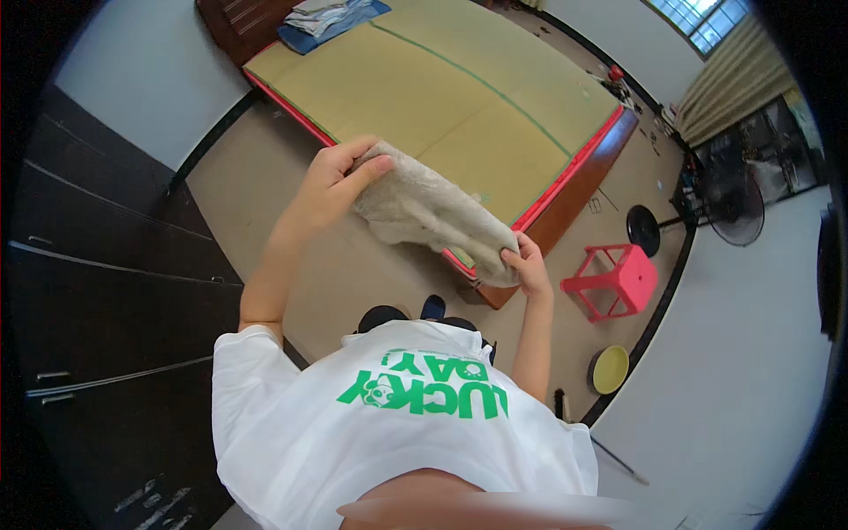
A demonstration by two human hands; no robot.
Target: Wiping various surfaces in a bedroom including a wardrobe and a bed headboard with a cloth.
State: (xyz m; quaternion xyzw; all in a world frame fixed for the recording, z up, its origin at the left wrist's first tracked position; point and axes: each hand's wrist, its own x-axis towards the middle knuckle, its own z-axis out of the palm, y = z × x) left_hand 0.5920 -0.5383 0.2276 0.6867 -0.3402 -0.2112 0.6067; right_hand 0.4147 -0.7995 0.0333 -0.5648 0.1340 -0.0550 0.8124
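Note:
A light grey-beige cloth [430, 205] is stretched between my two hands, in front of me and over the near corner of the bed. My left hand [348, 172] pinches its upper left corner between thumb and fingers. At its right end, lower in the picture, my right hand [529, 264] grips the other corner. The cloth's lower edge hangs loose in folds. Beyond it lies the bed's yellow-green mat [457, 99] with a green stripe. Folded clothes [324, 23] are stacked at the bed's far left corner.
The wooden bed frame [556, 218] has a corner close to my feet. On the right stand a pink plastic stool [633, 278], a yellow basin [609, 369] and a black fan [729, 205]. A dark cabinet [112, 291] fills the left side.

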